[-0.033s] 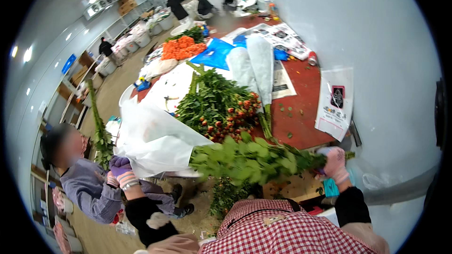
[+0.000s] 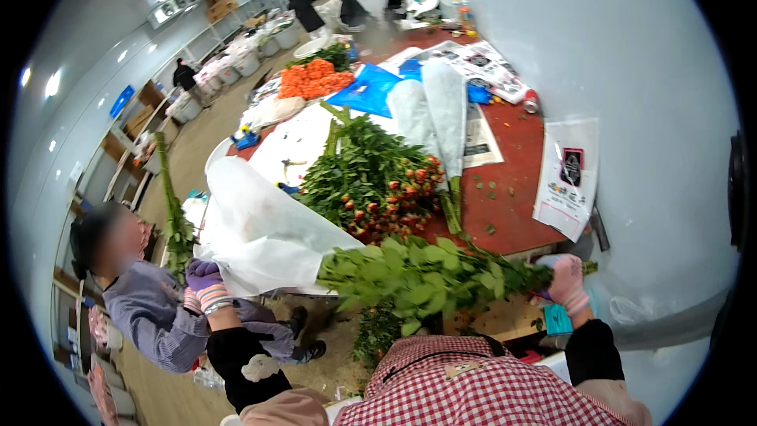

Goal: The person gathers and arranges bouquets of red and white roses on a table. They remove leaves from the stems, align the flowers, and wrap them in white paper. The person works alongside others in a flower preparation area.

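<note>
My left hand [image 2: 206, 282], in a purple and striped knit glove, is closed on the open edge of a white wrapping sleeve [image 2: 264, 229]. My right hand [image 2: 568, 282], in a pink glove, wraps around the stems of a leafy green bouquet [image 2: 418, 272]. The bouquet lies sideways across my front, its far end inside the sleeve, so the blooms are hidden. Just beyond it, a pile of orange-red roses [image 2: 386, 197] with dark leaves rests on the table. Two wrapped bunches [image 2: 441, 110] lie behind the pile, stems toward me.
On the red table [image 2: 505, 213] are orange flowers [image 2: 314, 79], a blue plastic sheet [image 2: 363, 89], newspaper and a red can [image 2: 531, 101]. A co-worker [image 2: 150, 308] is close at my left, by an upright stem bunch [image 2: 171, 197]. A wall [image 2: 631, 55] stands at the right.
The whole view has shifted slightly, so the table and room appear a little farther right. Both hands keep their hold on the sleeve and the bouquet.
</note>
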`<state>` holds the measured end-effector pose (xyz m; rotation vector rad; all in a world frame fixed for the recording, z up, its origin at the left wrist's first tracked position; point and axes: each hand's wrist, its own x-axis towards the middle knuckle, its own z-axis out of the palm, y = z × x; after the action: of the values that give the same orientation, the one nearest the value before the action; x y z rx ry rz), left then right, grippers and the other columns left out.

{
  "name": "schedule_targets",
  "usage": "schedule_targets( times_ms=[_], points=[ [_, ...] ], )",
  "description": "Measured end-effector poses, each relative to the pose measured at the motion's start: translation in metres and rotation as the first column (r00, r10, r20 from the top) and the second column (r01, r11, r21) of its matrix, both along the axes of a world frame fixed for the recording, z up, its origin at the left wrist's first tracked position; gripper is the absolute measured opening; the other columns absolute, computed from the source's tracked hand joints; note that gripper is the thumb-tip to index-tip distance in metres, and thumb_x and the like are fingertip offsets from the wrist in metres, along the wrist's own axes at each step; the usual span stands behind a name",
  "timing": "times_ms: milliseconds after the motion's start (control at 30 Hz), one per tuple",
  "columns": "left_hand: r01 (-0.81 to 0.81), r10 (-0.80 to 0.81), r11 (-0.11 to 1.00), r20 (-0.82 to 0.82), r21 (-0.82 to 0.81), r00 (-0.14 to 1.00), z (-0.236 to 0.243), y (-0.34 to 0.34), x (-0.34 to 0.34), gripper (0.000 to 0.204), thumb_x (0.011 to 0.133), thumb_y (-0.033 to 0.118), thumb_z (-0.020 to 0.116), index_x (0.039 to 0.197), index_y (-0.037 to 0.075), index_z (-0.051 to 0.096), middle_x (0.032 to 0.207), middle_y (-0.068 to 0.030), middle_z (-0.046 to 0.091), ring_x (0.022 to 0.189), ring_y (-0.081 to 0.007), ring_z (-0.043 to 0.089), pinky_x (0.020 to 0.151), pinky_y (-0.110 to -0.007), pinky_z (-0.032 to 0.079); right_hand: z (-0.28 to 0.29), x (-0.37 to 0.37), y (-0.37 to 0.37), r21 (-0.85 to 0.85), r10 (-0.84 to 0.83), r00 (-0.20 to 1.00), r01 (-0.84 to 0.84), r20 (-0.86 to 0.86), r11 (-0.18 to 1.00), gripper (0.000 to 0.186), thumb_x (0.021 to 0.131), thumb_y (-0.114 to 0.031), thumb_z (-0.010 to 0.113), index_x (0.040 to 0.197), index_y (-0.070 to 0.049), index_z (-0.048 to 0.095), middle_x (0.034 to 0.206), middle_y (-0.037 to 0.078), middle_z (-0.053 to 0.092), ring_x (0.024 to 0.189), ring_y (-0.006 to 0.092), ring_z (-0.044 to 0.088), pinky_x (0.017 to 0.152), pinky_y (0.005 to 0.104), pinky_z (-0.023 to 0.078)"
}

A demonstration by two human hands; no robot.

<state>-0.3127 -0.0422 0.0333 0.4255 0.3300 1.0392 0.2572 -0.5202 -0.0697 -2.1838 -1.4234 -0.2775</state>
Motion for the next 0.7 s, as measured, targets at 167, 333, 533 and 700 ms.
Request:
schedule_targets(
  times_ms=[167, 333, 533, 700],
  points=[
    [-0.74, 0.775, 0.624, -0.08, 0.25, 0.627, 0.006, 0.061, -0.166, 0.023, 0.09, 0.032, 0.048, 0.073, 0.018, 0.056, 0.059, 0.0068, 0.049, 0.049, -0.0095, 0.043, 0.046, -0.026, 0.039, 0.0, 0.013, -0.017, -0.278, 0.077, 0.997, -0.08, -0.023, 0.957, 0.038, 0.072, -0.035, 0.064, 0.096, -0.006, 0.061, 0.092, 0.018, 0.054, 0.09, 0.0386, 0.049, 0.082, 0.047, 0.038],
    [-0.797, 0.904, 0.428, -0.225, 0.426, 0.364, 0.094, 0.026, -0.14, 0.024, 0.09, 0.033, 0.048, 0.076, 0.017, 0.057, 0.061, 0.0056, 0.05, 0.049, -0.0094, 0.043, 0.046, -0.026, 0.039, -0.026, 0.01, -0.024, -0.144, 0.066, 0.935, -0.016, 0.349, 0.989, 0.036, 0.069, -0.046, 0.064, 0.079, -0.011, 0.064, 0.084, 0.014, 0.063, 0.081, 0.0356, 0.057, 0.075, 0.0477, 0.042],
    [-0.746, 0.971, 0.215, -0.222, 0.63, 0.092, 0.155, -0.05, -0.192, 0.025, 0.09, 0.034, 0.047, 0.08, 0.015, 0.059, 0.063, 0.0041, 0.052, 0.05, -0.0093, 0.044, 0.046, -0.025, 0.038, -0.025, 0.016, -0.004, -0.184, 0.153, 0.983, -0.133, 0.101, 0.974, 0.028, 0.068, -0.036, 0.063, 0.082, -0.011, 0.063, 0.077, 0.011, 0.059, 0.075, 0.0342, 0.055, 0.073, 0.0427, 0.042],
    [-0.678, 0.952, -0.041, -0.178, 0.734, -0.249, 0.181, -0.177, -0.284, 0.026, 0.09, 0.035, 0.047, 0.083, 0.014, 0.061, 0.065, 0.0029, 0.054, 0.051, -0.0092, 0.044, 0.046, -0.025, 0.038, -0.071, 0.022, 0.025, -0.517, 0.13, 0.97, -0.005, 0.206, 0.856, 0.026, 0.067, -0.031, 0.064, 0.081, -0.008, 0.062, 0.077, 0.014, 0.058, 0.078, 0.0339, 0.055, 0.074, 0.0427, 0.042]
  ],
)
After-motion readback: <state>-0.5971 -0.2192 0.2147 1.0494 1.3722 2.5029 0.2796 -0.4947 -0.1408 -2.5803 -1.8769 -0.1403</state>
